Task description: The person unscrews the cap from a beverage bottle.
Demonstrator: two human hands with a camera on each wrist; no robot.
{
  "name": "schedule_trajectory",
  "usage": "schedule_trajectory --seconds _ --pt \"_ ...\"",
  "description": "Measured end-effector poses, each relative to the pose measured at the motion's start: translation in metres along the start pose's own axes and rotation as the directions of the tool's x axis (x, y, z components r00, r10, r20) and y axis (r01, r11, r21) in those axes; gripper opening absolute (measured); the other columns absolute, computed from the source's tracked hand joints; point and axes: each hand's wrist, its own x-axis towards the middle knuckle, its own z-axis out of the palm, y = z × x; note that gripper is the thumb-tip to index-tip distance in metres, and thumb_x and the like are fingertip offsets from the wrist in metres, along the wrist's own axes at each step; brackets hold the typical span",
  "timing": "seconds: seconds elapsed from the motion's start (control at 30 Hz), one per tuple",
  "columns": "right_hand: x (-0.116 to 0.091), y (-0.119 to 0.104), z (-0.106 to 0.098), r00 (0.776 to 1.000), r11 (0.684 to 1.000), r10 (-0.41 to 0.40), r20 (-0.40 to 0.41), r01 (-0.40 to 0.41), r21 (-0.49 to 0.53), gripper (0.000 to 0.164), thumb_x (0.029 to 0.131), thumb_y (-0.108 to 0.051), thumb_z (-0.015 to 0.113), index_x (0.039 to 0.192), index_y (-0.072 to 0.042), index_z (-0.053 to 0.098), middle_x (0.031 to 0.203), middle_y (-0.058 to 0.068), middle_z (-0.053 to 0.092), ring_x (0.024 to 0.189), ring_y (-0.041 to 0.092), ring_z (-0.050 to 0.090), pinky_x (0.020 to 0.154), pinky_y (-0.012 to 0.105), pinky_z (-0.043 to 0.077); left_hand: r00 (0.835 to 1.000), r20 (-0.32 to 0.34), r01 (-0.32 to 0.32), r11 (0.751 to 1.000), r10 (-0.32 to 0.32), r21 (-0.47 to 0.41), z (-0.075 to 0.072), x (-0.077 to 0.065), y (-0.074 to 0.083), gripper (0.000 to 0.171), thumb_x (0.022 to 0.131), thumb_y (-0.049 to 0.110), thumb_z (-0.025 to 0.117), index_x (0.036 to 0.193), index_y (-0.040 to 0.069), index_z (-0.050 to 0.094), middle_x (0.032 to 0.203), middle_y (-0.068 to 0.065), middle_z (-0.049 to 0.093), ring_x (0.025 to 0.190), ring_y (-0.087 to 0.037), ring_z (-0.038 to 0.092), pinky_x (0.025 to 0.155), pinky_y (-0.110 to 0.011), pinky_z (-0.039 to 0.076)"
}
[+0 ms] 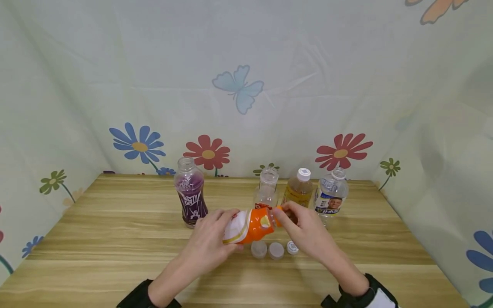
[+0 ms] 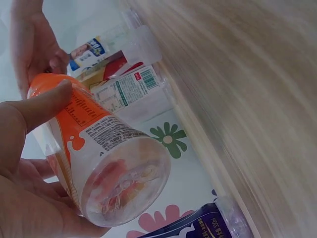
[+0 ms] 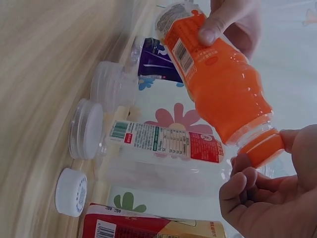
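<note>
An orange-and-white bottle (image 1: 246,226) is held tilted above the table, its neck pointing right. My left hand (image 1: 212,235) grips its lower body, with the thumb along the label in the left wrist view and the clear base (image 2: 126,183) facing that camera. At the neck, my right hand (image 1: 308,231) pinches an orange cap (image 3: 262,148) between thumb and fingers. The cap sits at the bottle's mouth; whether it is threaded on cannot be told. Below lie two translucent caps (image 1: 259,249) and a white cap (image 1: 292,247).
An uncapped bottle of purple drink (image 1: 190,194) stands at the back left. Toward the back right are a clear uncapped bottle (image 1: 268,186), a white-capped bottle of yellowish drink (image 1: 299,188) and another clear uncapped bottle (image 1: 332,190). A flowered curtain (image 1: 239,128) hangs behind the wooden table (image 1: 115,239).
</note>
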Motion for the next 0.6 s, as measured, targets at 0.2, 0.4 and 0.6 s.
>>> schedule_trajectory --seconds 0.2,0.4,0.6 --pt "-0.0014 -0.0036 0.0012 1.000 0.999 0.014 0.000 -0.014 0.037 0.029 0.101 -0.042 0.054 0.101 -0.015 0.065 0.079 -0.006 0.061 0.068 0.014 0.055 0.060 0.023 0.045 1.000 -0.002 -0.008 1.000 0.008 -0.007 0.0007 0.0004 -0.0007 0.075 0.066 0.034 0.092 0.130 0.013 0.060 0.114 0.001 0.060 0.101 -0.016 0.056 0.083 -0.034 0.037" --pt "-0.0025 -0.0057 0.0031 1.000 0.999 0.010 -0.006 -0.010 0.051 0.028 0.102 -0.039 0.053 0.104 -0.014 0.064 0.084 -0.007 0.061 0.073 0.014 0.056 0.064 0.024 0.047 0.999 -0.025 -0.024 1.000 0.024 -0.003 -0.0002 0.0009 -0.0013 0.076 0.064 0.031 0.093 0.130 0.013 0.061 0.114 0.000 0.062 0.101 -0.017 0.057 0.083 -0.036 0.039" --pt "-0.0026 -0.0059 0.0051 0.999 0.999 -0.030 -0.017 0.030 0.038 0.021 0.101 -0.033 0.056 0.106 -0.013 0.063 0.084 -0.008 0.058 0.074 0.014 0.055 0.065 0.023 0.047 0.999 -0.024 -0.035 0.999 0.034 -0.009 -0.0008 0.0021 -0.0029 0.075 0.065 0.031 0.093 0.131 0.011 0.062 0.115 -0.001 0.063 0.102 -0.019 0.059 0.085 -0.040 0.041"
